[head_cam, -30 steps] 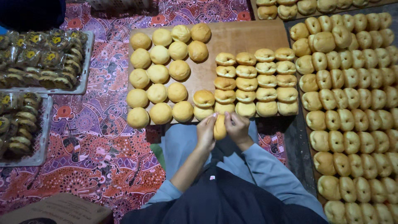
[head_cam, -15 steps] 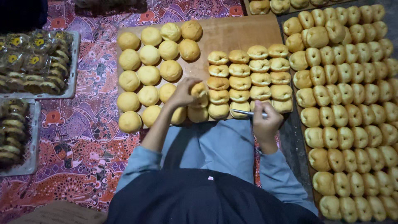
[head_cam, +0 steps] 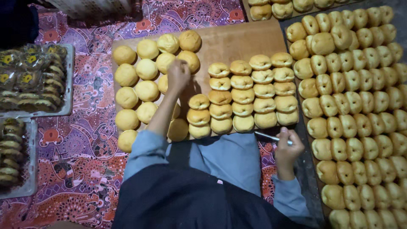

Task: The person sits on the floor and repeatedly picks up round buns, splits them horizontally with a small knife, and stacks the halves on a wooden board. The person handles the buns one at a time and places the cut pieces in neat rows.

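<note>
Left hand (head_cam: 179, 74) stretched out over the wooden board (head_cam: 237, 40), fingers curled down among the round buns (head_cam: 146, 69) at about 11 o'clock from the lap; grip closed loosely on top of one bun there, though whether that bun is pinched or only touched cannot be told. Right hand (head_cam: 287, 148) low at 3 o'clock, just off the board's near corner, grip closed around a thin metal knife (head_cam: 268, 136) with the blade pointing toward 9 o'clock. Between the two hands, at 12 o'clock, rows of slit buns (head_cam: 253, 92) lined up on the board, touching one another. Off at 3 o'clock, a big tray of small buns (head_cam: 360, 106) packed tight, running up to 1 o'clock. At 9 o'clock, metal trays of wrapped pastries (head_cam: 32, 80) on a patterned red and purple cloth (head_cam: 80, 169). Blue sleeves and dark clothing at 6 o'clock.
</note>
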